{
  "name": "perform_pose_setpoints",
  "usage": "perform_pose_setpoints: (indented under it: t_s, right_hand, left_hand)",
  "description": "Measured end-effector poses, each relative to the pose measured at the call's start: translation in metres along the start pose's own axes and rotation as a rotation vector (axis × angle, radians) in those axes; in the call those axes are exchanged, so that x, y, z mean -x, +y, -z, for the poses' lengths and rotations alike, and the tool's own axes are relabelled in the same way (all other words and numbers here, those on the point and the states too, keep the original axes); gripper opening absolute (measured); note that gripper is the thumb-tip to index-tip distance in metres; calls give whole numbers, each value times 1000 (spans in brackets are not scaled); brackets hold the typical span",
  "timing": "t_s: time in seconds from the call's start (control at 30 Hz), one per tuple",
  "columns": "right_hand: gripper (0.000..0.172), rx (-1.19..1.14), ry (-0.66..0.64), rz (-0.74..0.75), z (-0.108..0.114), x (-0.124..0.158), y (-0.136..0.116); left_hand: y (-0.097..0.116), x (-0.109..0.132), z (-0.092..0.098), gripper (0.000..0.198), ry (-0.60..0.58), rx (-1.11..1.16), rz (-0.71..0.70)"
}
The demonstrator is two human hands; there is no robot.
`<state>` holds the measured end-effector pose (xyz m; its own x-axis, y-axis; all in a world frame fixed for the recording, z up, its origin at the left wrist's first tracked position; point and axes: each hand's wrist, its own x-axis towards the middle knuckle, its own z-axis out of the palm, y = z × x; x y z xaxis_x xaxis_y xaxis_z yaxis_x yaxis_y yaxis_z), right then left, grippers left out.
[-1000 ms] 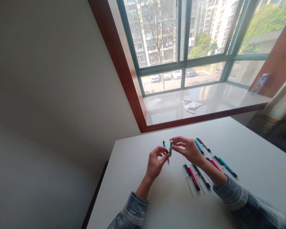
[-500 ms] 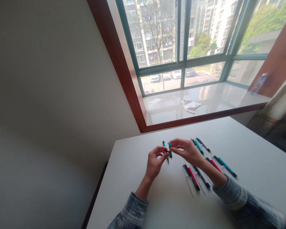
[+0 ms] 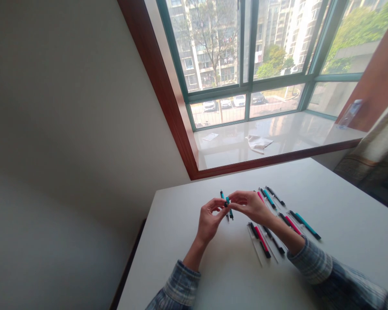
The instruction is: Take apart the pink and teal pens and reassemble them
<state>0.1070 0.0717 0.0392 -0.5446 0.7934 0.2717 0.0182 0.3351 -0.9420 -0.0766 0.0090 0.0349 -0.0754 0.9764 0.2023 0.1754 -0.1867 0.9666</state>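
Observation:
Both my hands meet above the white table (image 3: 181, 241), fingertips almost touching. My left hand (image 3: 209, 219) pinches a small black pen part (image 3: 226, 204) between thumb and fingers. In the pinch of my right hand (image 3: 250, 207) is a teal pen part (image 3: 227, 199), brought against the black one. Whether the two parts are joined I cannot tell, as fingers hide much of them. Just behind the fingertips lies a teal and black pen (image 3: 222, 195), partly covered. Another dark teal pen piece (image 3: 231, 214) shows below the fingers.
Right of my hands lie several pen parts: a pink barrel (image 3: 260, 239), a teal barrel (image 3: 307, 225), black pieces (image 3: 274, 196) and thin clear refills (image 3: 255, 246). Beyond the table are a window sill (image 3: 226, 150) with a white cloth (image 3: 259, 143), and a wall on the left.
My right hand has moved slightly left and down, bringing the teal part from upright beside the black part to against it. My left hand has hardly moved.

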Motion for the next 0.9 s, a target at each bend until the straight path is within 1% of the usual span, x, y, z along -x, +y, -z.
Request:
perform_pose_setpoints:
  t_s: [0.07,0.13,0.23,0.3,0.33,0.4,0.47,0.5,0.6,0.77,0.9]
  right_hand:
    - [32,33,-4,-6,5,-1,-2]
    - [30,121,51,-4,13,-2,-3]
    - [23,378,200,-7,31,-3,2]
    - [19,601,236,-62,42,-3,7]
    - [17,701,221,-111,46,-2,10]
    - [15,843,149,-231,50,-1,16]
    - [14,893,61,-323,51,1,19]
    - [13,897,26,-346,50,2,19]
    - [10,895,-32,-362,46,3,18]
    - [13,897,-59,-384,43,3,14]
    - [14,916,-80,-375,42,2,17]
  left_hand:
    - [-2,0,1,26,-1,-8,-3]
    - [-6,0,1,26,10,-17,4]
    - [-11,0,2,26,33,-26,29]
    - [-13,1,2,26,37,-24,39]
    - [-14,1,2,25,39,-23,42]
    - [-15,1,2,24,45,-22,43]
    - [-15,1,2,24,51,-19,44]
    - [-15,1,2,25,53,-15,44]
    - [-12,1,2,25,58,-2,44]
    - [-9,1,2,25,64,-2,52]
    - [-8,1,1,27,56,11,72]
